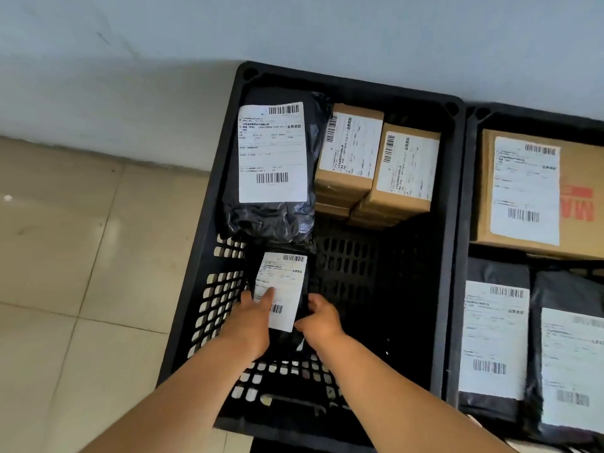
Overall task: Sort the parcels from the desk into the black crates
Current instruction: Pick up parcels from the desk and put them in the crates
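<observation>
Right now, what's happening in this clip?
A person is placing a small black parcel into the left black crate, holding it with both hands: the left hand with its thumb on the label, the right hand at its right edge. A larger black bag and two stacks of cardboard boxes already lie at the crate's far end. The right crate holds a carton and more bags.

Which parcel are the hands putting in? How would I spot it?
Find the left black crate by the tiled floor. At its near end, below the large black bag parcel, sits a small black bag parcel. It is the crate's smallest, and the only one both hands, left and right, hold.
</observation>
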Motion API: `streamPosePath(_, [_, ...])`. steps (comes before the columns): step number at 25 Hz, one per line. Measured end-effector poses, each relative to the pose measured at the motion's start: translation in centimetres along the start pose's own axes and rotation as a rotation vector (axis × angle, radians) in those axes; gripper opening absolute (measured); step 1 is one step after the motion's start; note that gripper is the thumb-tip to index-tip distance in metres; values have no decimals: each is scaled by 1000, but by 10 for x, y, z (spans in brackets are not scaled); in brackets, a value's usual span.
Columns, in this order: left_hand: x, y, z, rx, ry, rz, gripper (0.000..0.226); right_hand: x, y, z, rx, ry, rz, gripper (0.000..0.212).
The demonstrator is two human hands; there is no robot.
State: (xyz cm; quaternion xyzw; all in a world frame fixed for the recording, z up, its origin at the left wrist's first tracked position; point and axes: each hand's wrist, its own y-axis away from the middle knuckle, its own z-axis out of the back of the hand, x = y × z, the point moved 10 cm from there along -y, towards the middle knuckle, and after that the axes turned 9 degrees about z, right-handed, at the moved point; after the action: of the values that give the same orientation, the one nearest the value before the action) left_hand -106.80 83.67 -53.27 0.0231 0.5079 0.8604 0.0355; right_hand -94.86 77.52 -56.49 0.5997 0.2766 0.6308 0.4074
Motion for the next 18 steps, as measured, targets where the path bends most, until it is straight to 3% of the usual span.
streamPosePath(4, [9, -21, -14, 16, -19, -13, 79, -16, -19, -19, 93, -32, -35, 75])
streamPosePath(7, [15, -24, -10, -86, -108, -5, 72, -21, -25, -30, 167, -44, -36, 77])
streamPosePath(10, [-3, -26, -5, -260, -328, -123, 83, -23, -32, -37, 215, -40, -17, 76])
streamPosePath(12, [-14, -34, -16, -215, -379, -215, 94, -24, -38, -38, 229, -27, -6, 72])
streamPosePath(14, [-14, -46, -28, -108, -380, -204, 99, -23, -43, -34, 190, -44, 4, 67])
streamPosePath(18, [-6, -60, -44, -17, -364, -120, 100, 0, -59, -6, -83, -37, 198, 69])
